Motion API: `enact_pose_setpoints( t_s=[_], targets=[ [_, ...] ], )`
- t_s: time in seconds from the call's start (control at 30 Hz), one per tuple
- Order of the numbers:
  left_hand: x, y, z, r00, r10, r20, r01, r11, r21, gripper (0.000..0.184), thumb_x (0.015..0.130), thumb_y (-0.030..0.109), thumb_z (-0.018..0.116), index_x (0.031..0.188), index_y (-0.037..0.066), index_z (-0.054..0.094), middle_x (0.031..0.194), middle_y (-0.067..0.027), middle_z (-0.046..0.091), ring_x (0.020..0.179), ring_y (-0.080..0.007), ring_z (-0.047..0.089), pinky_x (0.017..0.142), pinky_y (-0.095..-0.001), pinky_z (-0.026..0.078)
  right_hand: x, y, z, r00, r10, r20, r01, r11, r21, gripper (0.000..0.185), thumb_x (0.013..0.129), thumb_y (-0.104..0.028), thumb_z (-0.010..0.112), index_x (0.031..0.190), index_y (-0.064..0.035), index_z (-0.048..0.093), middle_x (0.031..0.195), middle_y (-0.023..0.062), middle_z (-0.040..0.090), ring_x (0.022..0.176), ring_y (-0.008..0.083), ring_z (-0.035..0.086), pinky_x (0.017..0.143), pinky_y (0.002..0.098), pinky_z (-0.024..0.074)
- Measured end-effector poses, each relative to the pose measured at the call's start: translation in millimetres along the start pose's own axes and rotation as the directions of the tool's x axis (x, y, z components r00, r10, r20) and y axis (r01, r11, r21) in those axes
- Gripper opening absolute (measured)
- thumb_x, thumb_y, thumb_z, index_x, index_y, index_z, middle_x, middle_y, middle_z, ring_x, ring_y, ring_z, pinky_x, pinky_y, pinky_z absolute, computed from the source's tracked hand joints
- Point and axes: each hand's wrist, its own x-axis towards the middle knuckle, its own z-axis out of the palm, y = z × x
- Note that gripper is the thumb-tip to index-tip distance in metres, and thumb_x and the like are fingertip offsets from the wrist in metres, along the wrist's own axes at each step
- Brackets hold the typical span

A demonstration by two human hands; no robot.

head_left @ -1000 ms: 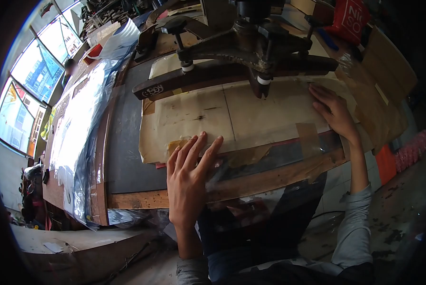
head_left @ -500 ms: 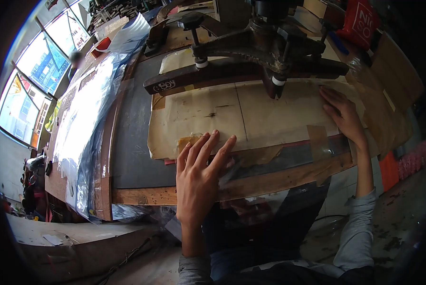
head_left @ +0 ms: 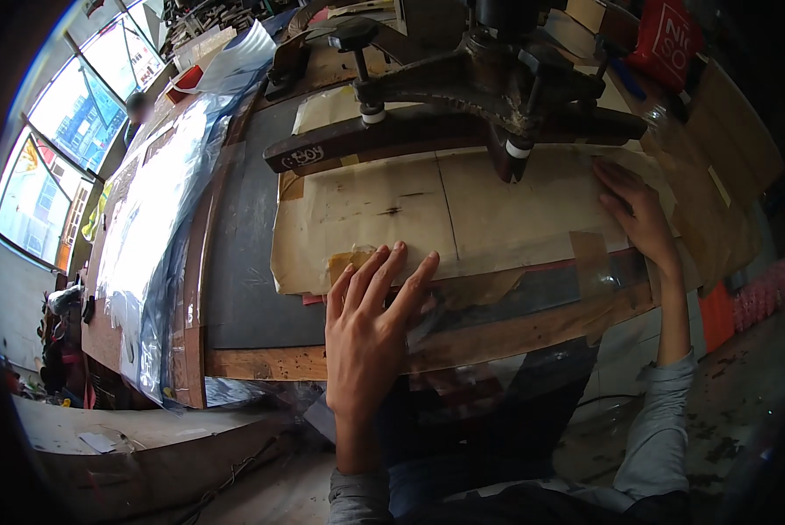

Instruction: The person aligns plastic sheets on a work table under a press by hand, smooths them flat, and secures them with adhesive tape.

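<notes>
A cream-coloured sheet [head_left: 366, 206], marked with a dark line and held in places by brown tape, lies on the dark board of the workbench. My left hand [head_left: 366, 324] rests with fingers spread on its near edge, beside a yellowish taped patch [head_left: 350, 260]. At the sheet's right end my right hand [head_left: 642, 210] lies with fingers stretched out, the thumb a little apart. Over the far part of the sheet stands a dark metal press frame [head_left: 462, 87] with a long bar [head_left: 392, 140] across it. Neither hand holds anything that I can see.
Shiny clear plastic sheeting [head_left: 169, 236] covers the left side of the bench. A wooden edge [head_left: 266, 362] runs along the front. Brown cardboard [head_left: 721, 131] and a red bag [head_left: 662, 44] stand at the right. Far left, a person [head_left: 137, 114] is near the windows.
The view has shifted very slightly. Both hands stay in nearly the same places on the sheet.
</notes>
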Motion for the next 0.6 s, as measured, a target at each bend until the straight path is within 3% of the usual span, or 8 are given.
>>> enact_pose_setpoints(
  t_s=[0.5, 0.6],
  targets=[
    [0.1, 1.0, 0.1, 1.000, -0.014, 0.004, 0.014, 1.000, 0.011, 0.051, 0.082, 0.010, 0.063, 0.130, 0.028, 0.060, 0.132, -0.0059, 0.059, 0.127, -0.0232, 0.052, 0.105, -0.0420, 0.038, 0.7, 1.8, -0.2, 1.000, -0.012, -0.004, 0.012, 1.000, 0.003, 0.040, 0.091, -0.018, 0.063, 0.129, -0.0090, 0.058, 0.132, 0.0119, 0.058, 0.127, 0.0309, 0.050, 0.104, 0.0387, 0.0417],
    [-2.0, -4.1, 2.8, 1.000, 0.008, 0.021, -0.009, 0.999, 0.039, 0.046, 0.087, 0.031, 0.063, 0.133, 0.030, 0.056, 0.134, -0.0054, 0.057, 0.127, -0.0224, 0.051, 0.107, -0.0430, 0.036, 0.8, -0.7, 0.0, 1.000, -0.018, -0.017, 0.019, 0.999, 0.026, 0.039, 0.091, -0.018, 0.063, 0.129, -0.0086, 0.059, 0.132, 0.0122, 0.058, 0.126, 0.0311, 0.051, 0.104, 0.0387, 0.0416]
  ],
)
